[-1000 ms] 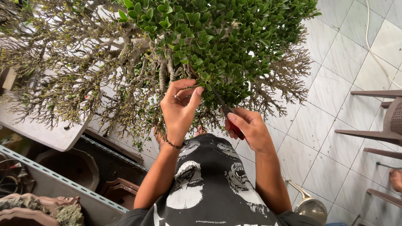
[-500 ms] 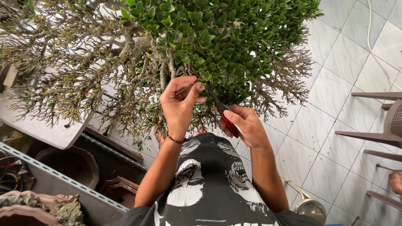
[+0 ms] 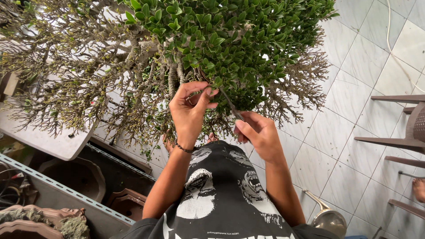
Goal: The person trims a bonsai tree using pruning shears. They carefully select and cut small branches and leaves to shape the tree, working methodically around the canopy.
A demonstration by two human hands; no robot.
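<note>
A person is trimming a bonsai tree. The left hand is pinching a twig just above its fingertips; the right hand, fingers clamped on scissors, is angling blades toward it. Closing them precisely seems next.

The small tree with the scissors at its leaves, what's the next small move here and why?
Probably close the scissors on the twig pinched by the left hand. The blades already point up into the green leaves right beside those fingers, and the right hand grips the handles, so the cut looks lined up. Whether the blades straddle the twig is too small to tell.
</note>
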